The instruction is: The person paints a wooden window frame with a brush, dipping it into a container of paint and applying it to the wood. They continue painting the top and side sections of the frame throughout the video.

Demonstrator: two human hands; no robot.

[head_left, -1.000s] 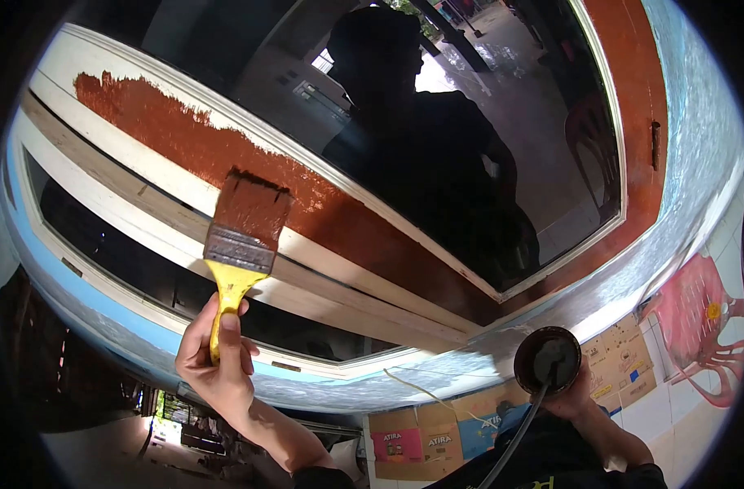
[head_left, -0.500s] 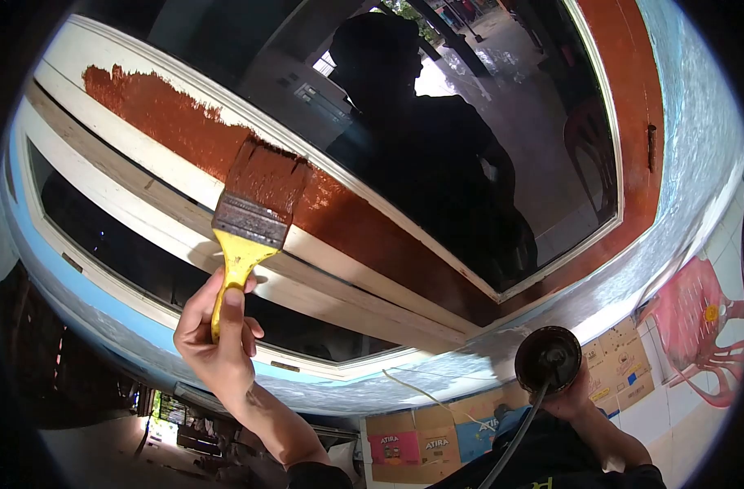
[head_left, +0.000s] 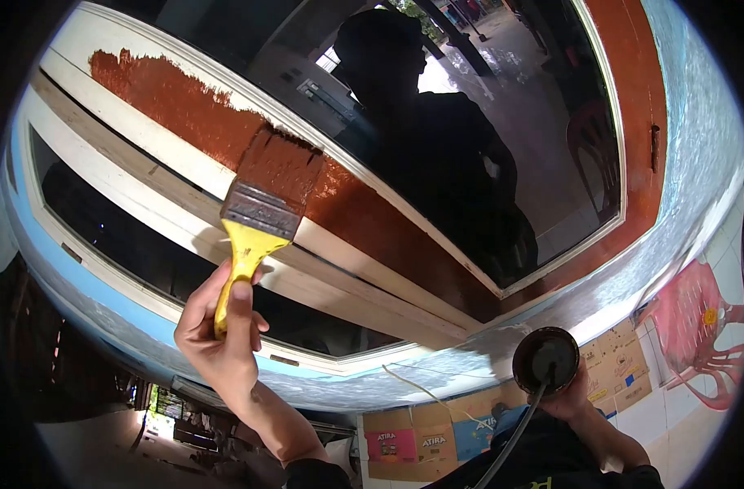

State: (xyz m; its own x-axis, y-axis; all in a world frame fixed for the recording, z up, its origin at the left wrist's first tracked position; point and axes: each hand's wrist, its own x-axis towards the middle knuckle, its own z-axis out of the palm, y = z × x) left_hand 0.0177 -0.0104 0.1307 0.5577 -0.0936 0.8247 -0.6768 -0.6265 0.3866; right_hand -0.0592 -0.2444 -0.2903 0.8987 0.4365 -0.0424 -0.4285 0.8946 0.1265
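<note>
My left hand (head_left: 223, 334) grips the yellow handle of a wide paintbrush (head_left: 262, 216). The bristles, coated in red-brown paint, lie against the white wooden frame (head_left: 184, 159) beside a dark glass pane (head_left: 421, 163). Red-brown paint (head_left: 160, 94) with a ragged upper edge covers part of the frame to the left of the brush, and a smoother painted stretch runs down to the right corner. At the lower right, my right hand (head_left: 571, 395) holds a round dark container (head_left: 545, 361) from its side. A grey stick or tube slants out of the container.
Flattened cardboard (head_left: 417, 444) lies on the floor below. At the right stands a pink plastic chair (head_left: 690, 326). A blue-grey wall (head_left: 698, 163) borders the frame, which has a metal hinge (head_left: 655, 147). A thin cord hangs near the lower middle.
The brush has shifted slightly right and a little up along the frame. The container has moved slightly left and its opening is turned a little more into view.
</note>
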